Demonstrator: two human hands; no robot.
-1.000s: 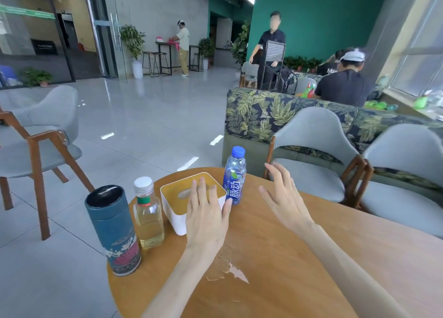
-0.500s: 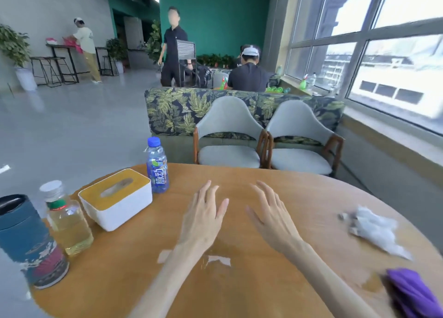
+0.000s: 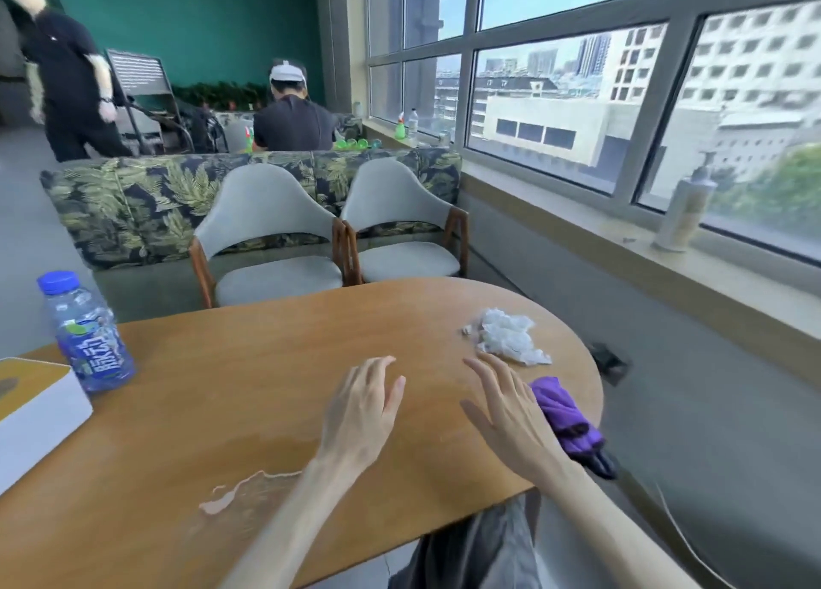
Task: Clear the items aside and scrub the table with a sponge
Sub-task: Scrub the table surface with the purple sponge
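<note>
Wooden counter (image 3: 249,366) fills my view, one wet patch (image 3: 249,490) near its front edge. I hold both hands over it, grip released: left hand (image 3: 362,415) and right hand (image 3: 511,415), fingers spread, grasping nothing. Just beside the right lies one purple cloth (image 3: 564,415); beyond it, one crumpled tissue wad (image 3: 508,342). Far left stand one blue-capped bottle (image 3: 86,335), holding clear liquid, and one white tissue box (image 3: 35,415). No sponge that I can tell.

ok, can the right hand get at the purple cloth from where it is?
Probably yes. The right hand hovers open above the table with the purple cloth right beside it, partly behind its outer edge. Nothing lies between them; the crumpled tissue sits farther away, beyond the fingertips.
</note>
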